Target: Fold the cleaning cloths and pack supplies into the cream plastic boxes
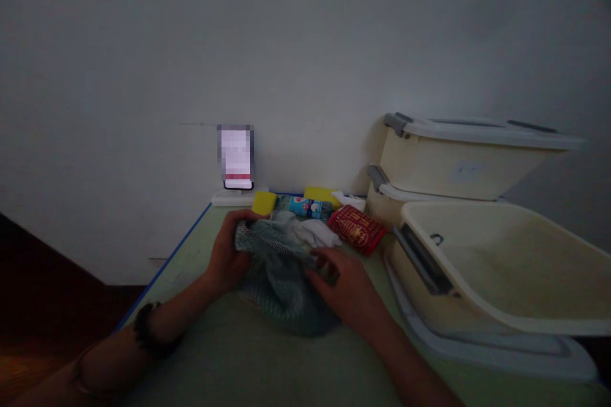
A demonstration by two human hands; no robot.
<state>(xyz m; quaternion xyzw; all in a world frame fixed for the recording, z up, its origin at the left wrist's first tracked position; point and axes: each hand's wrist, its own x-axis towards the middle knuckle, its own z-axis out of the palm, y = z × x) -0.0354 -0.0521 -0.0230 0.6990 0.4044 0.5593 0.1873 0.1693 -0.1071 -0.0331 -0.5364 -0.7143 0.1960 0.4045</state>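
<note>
A bunched grey-green knitted cloth item [286,292] with a dotted edge band lies on the table between my hands; I cannot tell which garment or bag it is. My left hand [231,254] is closed around the left end of the band. At the band's right end, my right hand [344,280] pinches the edge between thumb and fingers. Just behind the cloth lies a white crumpled cloth [317,232]. A red packet with gold print [357,229] sits to the right of that.
A phone [237,156] stands against the wall. Along the table's back are a yellow block [264,203], another yellow piece [321,196] and a blue-labelled roll [310,207]. Cream bins stand at right: an open bin [525,267] on a lid [491,356], and a lidded bin [458,162] behind.
</note>
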